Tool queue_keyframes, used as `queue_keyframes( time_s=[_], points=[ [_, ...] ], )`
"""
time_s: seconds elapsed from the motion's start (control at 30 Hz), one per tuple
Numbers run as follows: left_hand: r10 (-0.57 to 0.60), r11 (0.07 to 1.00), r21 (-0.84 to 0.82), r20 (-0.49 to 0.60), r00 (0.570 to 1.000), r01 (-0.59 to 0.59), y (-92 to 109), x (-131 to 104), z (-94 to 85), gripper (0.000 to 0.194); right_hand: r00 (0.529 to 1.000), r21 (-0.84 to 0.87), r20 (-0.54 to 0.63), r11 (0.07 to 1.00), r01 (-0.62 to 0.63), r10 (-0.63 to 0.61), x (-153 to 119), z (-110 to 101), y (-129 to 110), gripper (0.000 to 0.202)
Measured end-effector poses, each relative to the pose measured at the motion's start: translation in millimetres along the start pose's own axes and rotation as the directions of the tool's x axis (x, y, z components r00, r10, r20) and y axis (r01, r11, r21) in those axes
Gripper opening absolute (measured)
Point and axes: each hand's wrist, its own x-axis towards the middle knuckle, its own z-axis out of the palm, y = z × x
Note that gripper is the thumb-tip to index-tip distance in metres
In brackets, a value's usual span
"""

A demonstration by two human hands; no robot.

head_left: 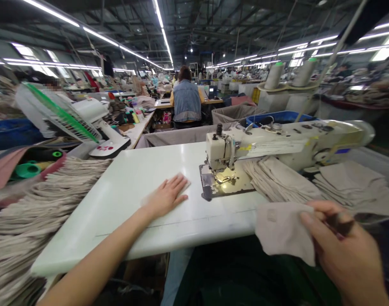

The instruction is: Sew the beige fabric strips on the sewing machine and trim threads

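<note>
My left hand rests palm down on the white sewing table, fingers stretched out, left of the sewing machine's needle plate. Something small and pale may lie at its fingertips; it is too blurred to make out. In front of the table's near edge, my right hand pinches a beige fabric piece with a small square patch on it. A dark object, its kind unclear, also sits in that hand's fingers. The sewing machine stands over its metal plate, with stacked beige fabric pieces beside the needle area.
More beige pieces lie at the right. A tall pile of beige fabric flanks the table's left side. Behind it stands a white fan. Thread cones rise behind the machine. A co-worker in a denim vest sits ahead.
</note>
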Motion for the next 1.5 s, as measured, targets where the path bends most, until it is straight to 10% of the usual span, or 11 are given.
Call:
queue_keyframes(
  time_s=[0.17, 0.27, 0.33, 0.43, 0.7, 0.97, 1.1, 1.23, 1.5],
  points=[
    [-0.319, 0.947, -0.068, -0.281, 0.905, 0.313, -6, 12, -6.0, 0.046, 0.974, 0.189, 0.225, 0.979, -0.076, 0.032, 7, 40, -27, 0.030],
    [-0.044, 0.938, -0.342, -0.286, 0.957, -0.059, 40, 9, -28.7, 0.041, 0.913, 0.222, 0.406, 0.974, -0.056, -0.040, 7, 56, -36, 0.026],
    [0.254, 0.743, -0.601, -0.154, 0.955, -0.295, 79, 4, -41.3, 0.044, 0.878, 0.223, 0.467, 0.975, 0.003, -0.110, 7, 64, -40, 0.024],
    [0.417, 0.496, -0.852, 0.067, 0.906, -0.165, 123, 2, -46.4, 0.031, 0.886, 0.168, 0.431, 0.980, 0.111, -0.174, 7, 71, -42, 0.024],
    [0.134, 0.363, -0.923, 0.189, 0.973, 0.129, 112, 13, -25.1, 0.030, 0.972, -0.299, 0.009, 0.927, 0.225, -0.233, 18, 61, -5, 0.038],
    [-0.300, -0.002, -0.990, 0.136, 0.944, 0.142, 120, -1, -5.8, 0.043, 0.999, -0.216, -0.031, 0.976, 0.017, -0.024, 14, 65, 13, 0.044],
    [-0.510, 0.103, -0.989, 0.038, 0.859, 0.105, 136, -1, 6.2, 0.037, 0.998, -0.193, -0.059, 0.981, 0.013, -0.025, 5, 76, 15, 0.046],
    [-0.578, 0.418, -0.908, -0.252, 0.776, 0.016, 137, 3, 8.1, 0.030, 0.998, -0.151, -0.056, 0.988, -0.027, 0.019, -1, 83, 19, 0.044],
    [-0.430, 0.559, -0.825, -0.208, 0.879, 0.078, 102, 28, 12.5, 0.034, 0.983, 0.012, 0.009, 0.983, -0.181, 0.181, -14, 102, 30, 0.043]
  ],
)
